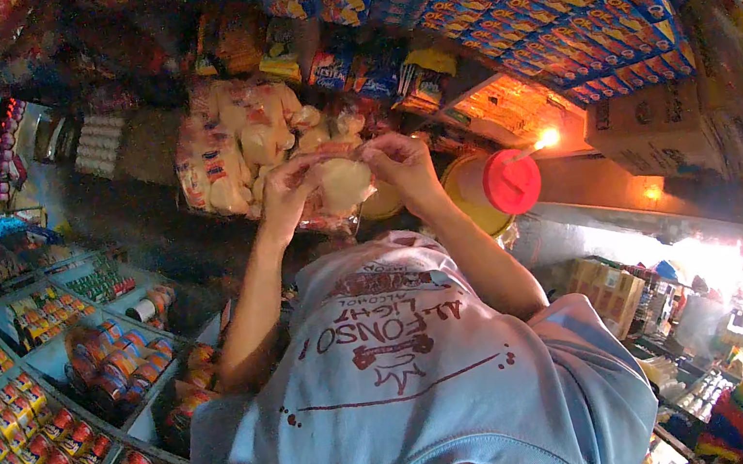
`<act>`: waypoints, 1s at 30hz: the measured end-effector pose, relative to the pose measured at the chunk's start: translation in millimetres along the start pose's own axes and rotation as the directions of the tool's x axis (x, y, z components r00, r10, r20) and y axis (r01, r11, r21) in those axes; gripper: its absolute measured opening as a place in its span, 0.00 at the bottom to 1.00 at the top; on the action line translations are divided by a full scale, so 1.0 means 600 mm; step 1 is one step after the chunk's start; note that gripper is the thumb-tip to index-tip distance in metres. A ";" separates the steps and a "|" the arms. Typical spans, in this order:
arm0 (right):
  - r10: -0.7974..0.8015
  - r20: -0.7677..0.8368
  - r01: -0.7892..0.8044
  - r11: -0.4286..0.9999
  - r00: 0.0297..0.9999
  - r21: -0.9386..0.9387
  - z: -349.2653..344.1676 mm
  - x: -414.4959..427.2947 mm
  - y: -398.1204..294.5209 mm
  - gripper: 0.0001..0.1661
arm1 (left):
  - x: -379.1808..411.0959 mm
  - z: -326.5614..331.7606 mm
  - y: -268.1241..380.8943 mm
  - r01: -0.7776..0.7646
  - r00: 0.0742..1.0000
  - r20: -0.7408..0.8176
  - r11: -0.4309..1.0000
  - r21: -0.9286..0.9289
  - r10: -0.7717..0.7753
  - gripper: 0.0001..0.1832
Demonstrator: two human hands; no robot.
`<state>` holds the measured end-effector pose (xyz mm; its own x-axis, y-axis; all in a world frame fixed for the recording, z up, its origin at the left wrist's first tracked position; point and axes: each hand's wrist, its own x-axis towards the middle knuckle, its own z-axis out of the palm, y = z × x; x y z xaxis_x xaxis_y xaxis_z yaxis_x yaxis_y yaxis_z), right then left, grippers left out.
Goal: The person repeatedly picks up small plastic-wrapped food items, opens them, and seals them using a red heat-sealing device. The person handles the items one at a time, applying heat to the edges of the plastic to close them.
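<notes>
A clear plastic bag with pale, round contents (343,184) hangs between my two hands. My left hand (293,197) pinches its upper edge on the left side of the view, and my right hand (403,166) pinches the edge on the other side. Both sets of fingers are bent close to the plastic. Just beyond and to the left lies a heap of filled clear bags (232,145) with red and blue print and pale contents. Whether the bag's mouth is tied or loose cannot be told.
Stacked cans (49,463) fill shelf compartments at lower left. Egg trays (99,145) stand at upper left. Blue cartons (540,5) are stacked at upper right above a cardboard box (649,126). A container with a red lid (513,182) stands near my right forearm, by a glowing bulb (549,137).
</notes>
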<state>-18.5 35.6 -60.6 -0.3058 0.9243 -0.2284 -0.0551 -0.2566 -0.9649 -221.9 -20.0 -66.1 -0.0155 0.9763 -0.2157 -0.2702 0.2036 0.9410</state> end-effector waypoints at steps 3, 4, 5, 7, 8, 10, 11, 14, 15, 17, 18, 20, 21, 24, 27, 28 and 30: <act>-0.108 -0.076 0.101 0.991 0.991 -0.093 0.002 -0.009 -0.047 0.06 | 0.009 0.027 0.055 -0.263 0.962 -0.010 0.941 0.212 0.271 0.12; -0.165 -0.094 0.151 0.979 0.982 -0.140 0.000 -0.005 -0.064 0.06 | 0.009 0.040 0.078 -0.276 0.956 -0.033 0.931 0.240 0.292 0.13; -0.223 -0.111 0.200 0.962 0.969 -0.186 -0.002 -0.007 -0.081 0.06 | -0.002 0.056 0.101 -0.163 0.982 -0.058 0.968 0.188 0.177 0.11; -0.260 -0.098 0.242 0.956 0.961 -0.165 0.010 -0.007 -0.108 0.06 | 0.018 0.053 0.084 -0.504 0.851 -0.039 0.835 0.222 0.524 0.08; -0.269 -0.106 0.253 0.957 0.957 -0.142 0.009 -0.006 -0.111 0.06 | 0.021 0.057 0.088 -0.464 0.877 -0.044 0.867 0.183 0.478 0.07; -0.301 -0.090 0.286 0.947 0.949 -0.144 0.008 -0.008 -0.131 0.06 | 0.019 0.075 0.115 -0.430 0.889 -0.079 0.881 0.197 0.452 0.06; -0.333 -0.069 0.318 0.933 0.940 -0.168 0.012 -0.013 -0.149 0.06 | 0.018 0.075 0.120 -0.439 0.871 -0.106 0.858 0.268 0.479 0.05; -0.373 -0.095 0.341 0.907 0.923 -0.246 0.021 -0.019 -0.155 0.06 | 0.014 0.072 0.129 -0.502 0.825 -0.136 0.821 0.272 0.549 0.09; -0.421 -0.085 0.387 0.883 0.903 -0.265 0.022 -0.029 -0.168 0.06 | 0.015 0.077 0.131 -0.499 0.824 -0.128 0.815 0.295 0.551 0.10; -0.457 -0.049 0.426 0.857 0.888 -0.289 0.024 -0.046 -0.195 0.05 | 0.005 0.090 0.147 -0.510 0.822 -0.117 0.812 0.284 0.557 0.09; -0.472 -0.054 0.448 0.862 0.880 -0.238 0.010 -0.043 -0.184 0.03 | 0.002 0.105 0.159 -0.516 0.825 -0.077 0.803 0.298 0.559 0.10; -0.464 -0.121 0.441 0.880 0.877 -0.179 0.014 -0.052 -0.203 0.03 | -0.011 0.116 0.192 -0.542 0.808 -0.020 0.755 0.369 0.589 0.10; -0.453 -0.149 0.434 0.889 0.879 -0.145 0.018 -0.061 -0.209 0.03 | -0.014 0.115 0.195 -0.545 0.804 -0.046 0.766 0.342 0.592 0.10; -0.496 -0.046 0.489 0.866 0.867 -0.106 0.000 -0.058 -0.204 0.04 | -0.023 0.111 0.192 -0.562 0.781 -0.112 0.769 0.303 0.615 0.09; -0.476 -0.010 0.476 0.879 0.879 -0.028 0.004 -0.064 -0.206 0.06 | -0.029 0.113 0.181 -0.545 0.807 -0.167 0.823 0.157 0.566 0.08; -0.456 -0.019 0.456 0.890 0.890 0.002 0.006 -0.065 -0.205 0.07 | -0.031 0.120 0.183 -0.549 0.805 -0.169 0.822 0.149 0.568 0.08; -0.451 -0.052 0.452 0.892 0.891 0.008 0.010 -0.069 -0.200 0.07 | -0.039 0.138 0.194 -0.555 0.802 -0.176 0.821 0.133 0.571 0.10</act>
<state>-4.9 26.6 65.1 -0.1982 0.9539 0.2254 -0.1952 0.1869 -0.9628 -173.5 -13.0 69.8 -0.3357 0.8864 0.3186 -0.0853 -0.3654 0.9269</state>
